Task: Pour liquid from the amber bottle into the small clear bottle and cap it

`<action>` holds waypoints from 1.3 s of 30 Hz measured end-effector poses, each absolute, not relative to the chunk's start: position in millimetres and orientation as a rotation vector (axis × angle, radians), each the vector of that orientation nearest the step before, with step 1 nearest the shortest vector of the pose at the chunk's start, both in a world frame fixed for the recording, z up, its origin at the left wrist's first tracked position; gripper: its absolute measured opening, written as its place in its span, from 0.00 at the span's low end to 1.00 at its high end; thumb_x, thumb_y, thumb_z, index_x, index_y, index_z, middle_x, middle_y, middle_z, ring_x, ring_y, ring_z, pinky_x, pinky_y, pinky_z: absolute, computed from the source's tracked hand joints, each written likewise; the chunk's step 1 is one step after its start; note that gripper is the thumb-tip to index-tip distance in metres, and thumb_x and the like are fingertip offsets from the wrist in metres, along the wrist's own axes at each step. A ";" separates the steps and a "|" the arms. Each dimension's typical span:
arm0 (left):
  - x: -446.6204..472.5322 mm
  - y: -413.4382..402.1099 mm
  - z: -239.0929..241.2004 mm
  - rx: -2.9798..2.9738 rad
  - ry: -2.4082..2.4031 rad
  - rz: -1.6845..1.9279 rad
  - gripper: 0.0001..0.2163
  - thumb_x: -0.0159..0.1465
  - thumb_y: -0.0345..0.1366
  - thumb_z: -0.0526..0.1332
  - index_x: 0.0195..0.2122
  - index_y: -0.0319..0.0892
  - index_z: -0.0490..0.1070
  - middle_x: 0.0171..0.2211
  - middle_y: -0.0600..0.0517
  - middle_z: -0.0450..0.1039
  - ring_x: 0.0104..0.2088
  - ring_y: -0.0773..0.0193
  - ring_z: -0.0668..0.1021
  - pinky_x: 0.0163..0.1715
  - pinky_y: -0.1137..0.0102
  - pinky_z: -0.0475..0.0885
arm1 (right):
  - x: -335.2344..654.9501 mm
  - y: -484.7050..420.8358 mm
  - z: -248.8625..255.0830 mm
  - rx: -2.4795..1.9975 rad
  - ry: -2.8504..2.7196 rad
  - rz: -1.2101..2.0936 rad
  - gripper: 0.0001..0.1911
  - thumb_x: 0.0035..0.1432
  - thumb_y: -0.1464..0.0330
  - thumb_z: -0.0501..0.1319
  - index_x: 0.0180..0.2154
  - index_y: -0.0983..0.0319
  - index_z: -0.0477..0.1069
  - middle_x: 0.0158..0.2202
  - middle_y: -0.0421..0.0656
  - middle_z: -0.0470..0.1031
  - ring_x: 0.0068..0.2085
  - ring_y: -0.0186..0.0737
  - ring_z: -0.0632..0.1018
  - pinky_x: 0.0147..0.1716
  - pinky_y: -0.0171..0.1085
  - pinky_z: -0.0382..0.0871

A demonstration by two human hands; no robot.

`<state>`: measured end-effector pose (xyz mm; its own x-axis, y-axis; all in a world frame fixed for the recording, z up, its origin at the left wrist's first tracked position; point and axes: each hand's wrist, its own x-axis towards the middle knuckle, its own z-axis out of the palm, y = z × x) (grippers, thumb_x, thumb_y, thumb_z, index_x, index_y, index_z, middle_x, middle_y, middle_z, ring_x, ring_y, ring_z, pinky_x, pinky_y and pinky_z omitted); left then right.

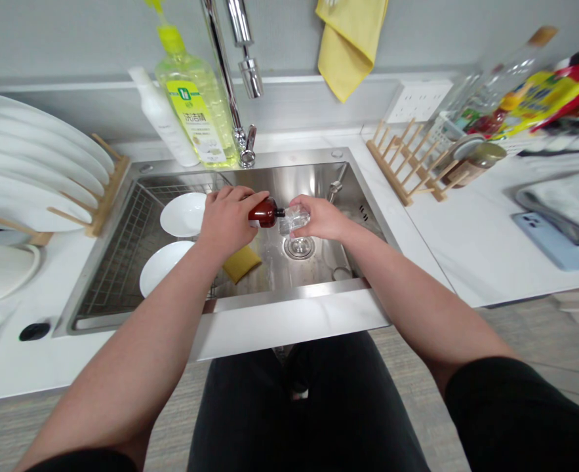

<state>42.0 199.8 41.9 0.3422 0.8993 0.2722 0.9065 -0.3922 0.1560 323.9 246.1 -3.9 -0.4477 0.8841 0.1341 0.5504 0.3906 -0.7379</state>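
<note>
Over the steel sink (289, 187), our left hand (227, 221) grips a brown bottle (264, 214) with closed fingers, our right hand (321, 218) a clear glass container (294, 219).

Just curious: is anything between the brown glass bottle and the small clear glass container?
Nothing visible does. The brown glass bottle, gripped in the left hand, has its black neck right against the small clear glass container held in the right hand.

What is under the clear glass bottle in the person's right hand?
A round metal drain strainer in the stainless steel sink lies below; the right hand hides the sink floor beneath itself.
</note>
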 end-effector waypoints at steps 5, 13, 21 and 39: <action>41.7 200.1 41.6 -2.547 -1.699 -0.500 0.35 0.66 0.35 0.67 0.75 0.57 0.74 0.66 0.43 0.78 0.65 0.33 0.74 0.63 0.40 0.64 | 323.8 245.6 -3.2 -1.216 -2.130 0.864 0.37 0.43 0.59 0.85 0.55 0.57 0.80 0.50 0.44 0.86 0.51 0.58 0.85 0.54 0.49 0.76; 42.5 199.5 43.2 -2.539 -1.713 -0.466 0.33 0.67 0.37 0.66 0.75 0.57 0.74 0.67 0.43 0.77 0.66 0.34 0.73 0.64 0.41 0.63 | 323.8 245.4 -2.7 -1.206 -2.127 0.863 0.38 0.42 0.58 0.85 0.55 0.57 0.81 0.50 0.44 0.86 0.51 0.58 0.85 0.55 0.49 0.76; 41.0 200.3 41.0 -2.547 -1.691 -0.501 0.36 0.64 0.35 0.68 0.76 0.58 0.73 0.67 0.43 0.78 0.65 0.33 0.73 0.63 0.40 0.63 | 324.4 247.5 -6.1 -1.199 -2.148 0.842 0.38 0.42 0.58 0.84 0.56 0.57 0.80 0.51 0.44 0.87 0.51 0.58 0.85 0.54 0.48 0.75; 41.0 201.1 39.6 -2.541 -1.671 -0.509 0.37 0.64 0.34 0.68 0.76 0.57 0.74 0.66 0.42 0.78 0.65 0.32 0.73 0.63 0.39 0.63 | 323.8 246.0 -3.2 -1.199 -2.148 0.850 0.38 0.42 0.57 0.84 0.55 0.57 0.80 0.51 0.44 0.87 0.51 0.58 0.85 0.52 0.48 0.75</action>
